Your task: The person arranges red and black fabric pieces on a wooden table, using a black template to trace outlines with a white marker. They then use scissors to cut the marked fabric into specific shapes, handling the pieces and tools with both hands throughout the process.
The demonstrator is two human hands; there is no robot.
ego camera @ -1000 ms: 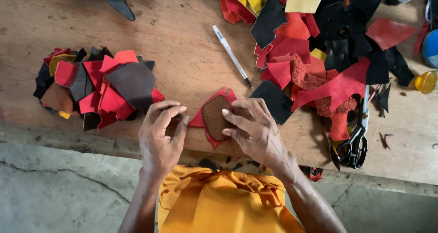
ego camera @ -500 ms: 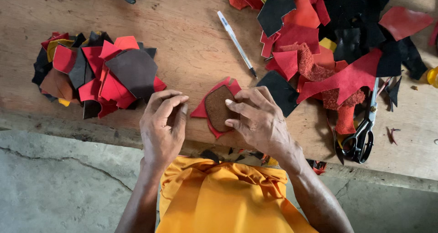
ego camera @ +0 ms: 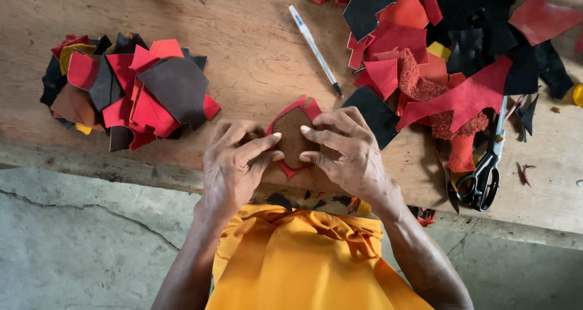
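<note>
A brown shaped leather piece (ego camera: 292, 136) lies on top of a red leather piece (ego camera: 307, 108) near the front edge of the wooden workbench (ego camera: 255, 55). My left hand (ego camera: 234, 164) presses its fingertips on the brown piece from the left. From the right, my right hand (ego camera: 343, 149) holds the same piece down with its fingers. Both hands keep the two layers pinned together on the bench.
A stack of cut red, brown, black and yellow leather shapes (ego camera: 127, 88) sits at the left. A pen (ego camera: 314, 49) lies behind my hands. A heap of red and black scraps (ego camera: 461, 49) fills the right, with black scissors (ego camera: 486, 164) beside it. Yellow cloth (ego camera: 297, 261) covers my lap.
My hands have shifted slightly on the brown piece, with the fingertips now closer together over it. The view moved a little; the piles have not moved.
</note>
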